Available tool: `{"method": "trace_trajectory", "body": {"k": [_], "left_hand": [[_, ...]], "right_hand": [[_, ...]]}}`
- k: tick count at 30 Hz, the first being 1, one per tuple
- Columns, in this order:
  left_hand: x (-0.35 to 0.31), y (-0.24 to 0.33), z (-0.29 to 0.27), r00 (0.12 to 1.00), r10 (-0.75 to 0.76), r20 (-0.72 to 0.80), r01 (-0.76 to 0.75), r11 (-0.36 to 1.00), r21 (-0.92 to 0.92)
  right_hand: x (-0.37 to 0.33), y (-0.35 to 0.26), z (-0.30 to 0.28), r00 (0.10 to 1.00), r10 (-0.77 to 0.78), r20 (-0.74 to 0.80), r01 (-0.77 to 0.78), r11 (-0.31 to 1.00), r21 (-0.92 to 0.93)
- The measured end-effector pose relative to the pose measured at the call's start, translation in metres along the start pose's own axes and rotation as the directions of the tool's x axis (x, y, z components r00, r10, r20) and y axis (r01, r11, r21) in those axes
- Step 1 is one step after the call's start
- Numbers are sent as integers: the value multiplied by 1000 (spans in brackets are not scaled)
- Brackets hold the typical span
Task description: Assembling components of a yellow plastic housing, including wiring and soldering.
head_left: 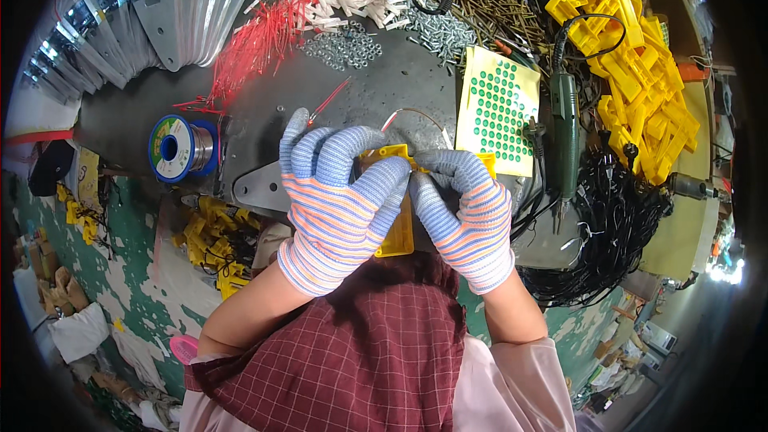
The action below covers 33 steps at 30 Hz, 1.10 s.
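Both hands wear striped knit gloves with grey-blue fingertips and meet over a yellow plastic casing [396,234]. My left hand [340,200] is closed, its thumb and fingers pressed at the casing's upper part. Facing it, my right hand [464,212] pinches with thumb and forefinger at the same spot; whatever is between those fingertips is too small and covered to make out. A thin wire [428,116] curves over the bench just beyond the fingers. Near the left fingertips lies a red-leaded small part [328,102]. The gloves hide much of the casing.
A solder spool [182,148] and metal plates [164,20] lie left. Beyond are red wires [252,52], white pieces [352,0], nuts [344,46] and screws [440,32]. Right are a green-dotted sticker sheet [498,112], a green power screwdriver [565,136], yellow casings [640,80] and black cables [608,232].
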State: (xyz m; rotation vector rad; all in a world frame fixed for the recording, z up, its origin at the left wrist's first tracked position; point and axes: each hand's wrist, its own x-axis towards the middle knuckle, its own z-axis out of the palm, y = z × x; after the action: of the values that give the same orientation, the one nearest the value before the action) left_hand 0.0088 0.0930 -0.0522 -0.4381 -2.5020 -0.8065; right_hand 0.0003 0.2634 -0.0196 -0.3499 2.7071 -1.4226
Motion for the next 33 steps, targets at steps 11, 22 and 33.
{"method": "trace_trajectory", "body": {"k": [11,22,33], "left_hand": [[-7,2,6,993,113,-46,-102,975,197],[-4,-5,3,984,178,10,-177,973,150],[20,-6,-6,938,-35,344,133,955,-266]], "right_hand": [[2,-8,-1,997,58,46,-56,998,-33],[63,-19,-44,640,486,595,-644,761,71],[32,-2,-43,606,-581,543,789,355,-502]]}}
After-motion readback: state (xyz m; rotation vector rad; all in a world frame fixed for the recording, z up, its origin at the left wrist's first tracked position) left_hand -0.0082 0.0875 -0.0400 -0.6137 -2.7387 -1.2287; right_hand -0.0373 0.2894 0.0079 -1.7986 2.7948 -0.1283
